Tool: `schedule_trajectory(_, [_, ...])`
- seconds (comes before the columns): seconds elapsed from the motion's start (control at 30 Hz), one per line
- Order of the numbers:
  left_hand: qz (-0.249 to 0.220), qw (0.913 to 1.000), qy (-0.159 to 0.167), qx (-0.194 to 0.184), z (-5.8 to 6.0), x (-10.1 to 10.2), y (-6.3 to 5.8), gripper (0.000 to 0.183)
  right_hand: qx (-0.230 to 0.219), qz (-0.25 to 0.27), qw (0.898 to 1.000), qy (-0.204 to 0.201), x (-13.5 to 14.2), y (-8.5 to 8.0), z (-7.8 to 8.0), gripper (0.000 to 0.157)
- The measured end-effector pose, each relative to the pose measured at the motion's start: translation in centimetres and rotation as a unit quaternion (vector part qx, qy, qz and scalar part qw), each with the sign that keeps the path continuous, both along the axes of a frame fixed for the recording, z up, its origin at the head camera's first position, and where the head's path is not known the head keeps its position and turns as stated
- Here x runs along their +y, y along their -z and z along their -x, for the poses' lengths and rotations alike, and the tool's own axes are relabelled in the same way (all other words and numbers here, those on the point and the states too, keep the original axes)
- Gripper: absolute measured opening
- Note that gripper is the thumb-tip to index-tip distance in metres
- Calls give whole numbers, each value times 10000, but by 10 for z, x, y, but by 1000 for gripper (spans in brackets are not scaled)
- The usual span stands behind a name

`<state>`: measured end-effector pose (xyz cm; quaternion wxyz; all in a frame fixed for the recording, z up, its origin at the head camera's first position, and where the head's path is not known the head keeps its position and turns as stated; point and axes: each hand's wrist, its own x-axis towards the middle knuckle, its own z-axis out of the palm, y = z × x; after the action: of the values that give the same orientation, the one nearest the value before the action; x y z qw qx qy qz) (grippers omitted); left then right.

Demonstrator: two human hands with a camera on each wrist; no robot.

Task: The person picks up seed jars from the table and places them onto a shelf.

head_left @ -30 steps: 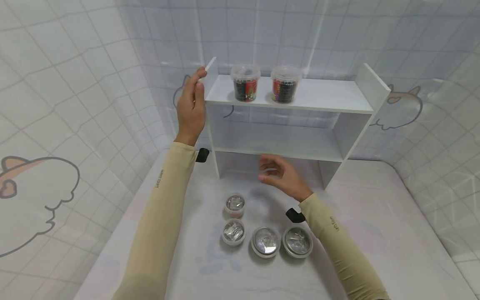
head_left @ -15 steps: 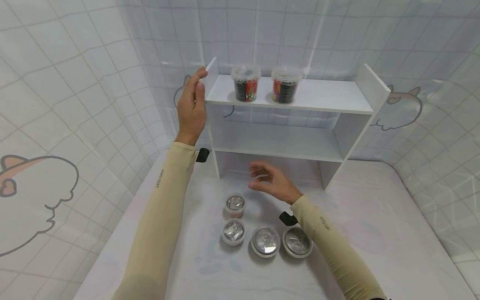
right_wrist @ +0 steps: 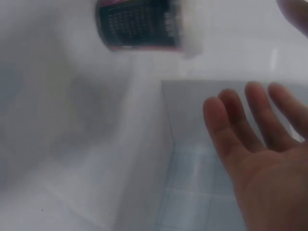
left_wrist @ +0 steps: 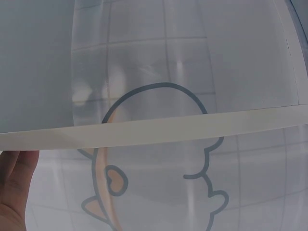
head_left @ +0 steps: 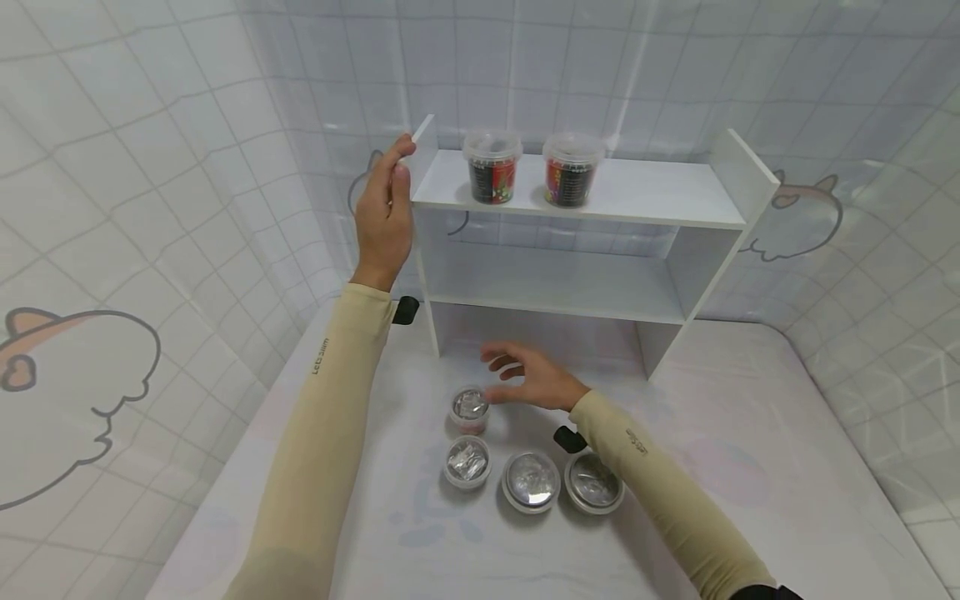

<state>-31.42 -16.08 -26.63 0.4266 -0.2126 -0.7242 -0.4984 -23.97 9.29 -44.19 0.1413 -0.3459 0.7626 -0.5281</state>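
Observation:
In the head view my left hand (head_left: 384, 218) rests its straight fingers against the left side panel of a white shelf unit (head_left: 555, 279). The left wrist view shows those fingers (left_wrist: 19, 178) at the panel's edge. My right hand (head_left: 536, 379) hovers in front of the bottom level, fingers loosely bent and holding nothing. Its thumb overlaps the rim of a small foil-topped tub (head_left: 469, 421) in the head view. In the right wrist view a dark-labelled tub (right_wrist: 139, 25) shows blurred beyond the spread fingers (right_wrist: 219, 125).
Two clear-lidded cups with red and black labels, a left one (head_left: 492, 171) and a right one (head_left: 572, 171), stand on the top shelf. Nearer me on the table are another small tub (head_left: 467, 463) and two wider silvery-topped tubs, left (head_left: 531, 482) and right (head_left: 592, 483).
My right hand has moved left and down toward me, from under the middle shelf to the far small tub. The left hand has stayed against the side panel.

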Motion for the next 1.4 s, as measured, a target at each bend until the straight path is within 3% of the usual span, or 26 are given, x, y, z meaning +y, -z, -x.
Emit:
schedule_trajectory(0.5, [32,9999,-140,-9,3,0,2,33,31,-572,9974,-439,-7,14,1,83])
schedule_trajectory(0.73, [37,10000,-20,-52,1,0,0,33,-38,-852,9948,-555,-8,19,-1,83])
schedule_trajectory(1.4, [72,9999,-125,-18,1,0,-1,34,-443,-795,9918,-898,-14,24,-3,83])
